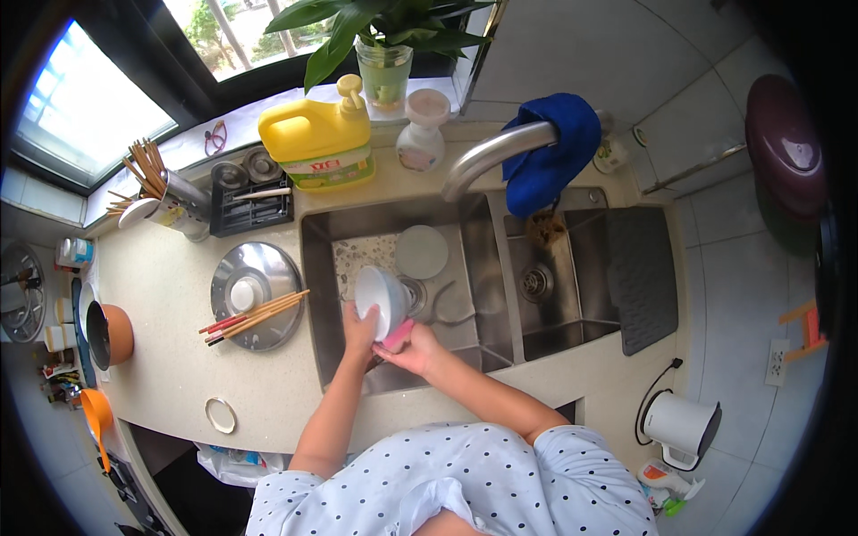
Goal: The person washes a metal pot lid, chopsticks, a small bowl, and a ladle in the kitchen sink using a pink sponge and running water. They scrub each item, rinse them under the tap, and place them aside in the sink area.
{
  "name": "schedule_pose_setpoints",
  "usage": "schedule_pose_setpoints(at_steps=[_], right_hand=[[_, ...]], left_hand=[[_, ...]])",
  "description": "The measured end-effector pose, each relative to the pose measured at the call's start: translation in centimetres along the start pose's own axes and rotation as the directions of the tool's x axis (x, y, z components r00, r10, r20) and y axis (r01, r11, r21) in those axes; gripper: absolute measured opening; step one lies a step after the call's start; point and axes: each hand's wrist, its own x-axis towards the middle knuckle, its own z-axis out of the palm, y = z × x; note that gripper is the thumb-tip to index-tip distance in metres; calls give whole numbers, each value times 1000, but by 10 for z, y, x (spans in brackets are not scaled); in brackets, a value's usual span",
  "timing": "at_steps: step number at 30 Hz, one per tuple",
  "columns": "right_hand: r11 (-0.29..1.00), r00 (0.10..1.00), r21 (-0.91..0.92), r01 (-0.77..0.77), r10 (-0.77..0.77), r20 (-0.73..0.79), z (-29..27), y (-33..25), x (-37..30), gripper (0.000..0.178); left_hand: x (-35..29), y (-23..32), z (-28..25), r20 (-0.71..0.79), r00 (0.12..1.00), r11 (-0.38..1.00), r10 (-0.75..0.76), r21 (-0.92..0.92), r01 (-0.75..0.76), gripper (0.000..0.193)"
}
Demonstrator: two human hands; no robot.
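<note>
Over the left basin of the steel sink [490, 277], my left hand [360, 334] grips a white bowl [382, 300] that is tilted on its side. My right hand [416, 354] has its fingers closed around a pink sponge [397, 336], which touches the lower edge of the bowl. Below the bowl, a round pale plate [422, 252] lies on the basin floor beside the drain. A curved object [453, 304] lies right of the drain; its kind is unclear. The steel faucet [500, 154] reaches over the sink with a blue cloth [556, 147] draped on it.
Left of the sink, several chopsticks [259, 318] rest across a metal pot lid [234, 275]. Behind stand a yellow jug [317, 143], a black rack [252, 213] and a utensil holder [185, 204]. A dark mat [642, 277] lies right of the right basin; a white kettle [677, 424] stands nearer.
</note>
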Motion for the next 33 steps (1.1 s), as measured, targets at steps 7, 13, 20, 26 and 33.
schedule_pose_setpoints(at_steps=[7, 13, 20, 26, 33], right_hand=[[448, 843, -734, 510, -429, 324, -15, -29, -40, 31], [-426, 427, -621, 658, -468, 774, -2, -48, -48, 29], [-447, 496, -612, 652, -359, 790, 3, -50, -57, 24], [-556, 598, -709, 434, -410, 688, -68, -81, -37, 26], [-433, 613, -762, 482, -454, 646, -88, -87, -41, 28]], left_hand=[[-6, 22, -11, 393, 780, 652, -487, -429, 624, 23], [-35, 50, 1, 652, 553, 315, -518, -456, 833, 26], [-43, 47, -8, 421, 709, 574, -565, -417, 705, 21], [-67, 66, -25, 35, 975, 850, 221, 483, -210, 22], [-114, 70, -134, -159, 938, 906, 307, 350, -237, 34]])
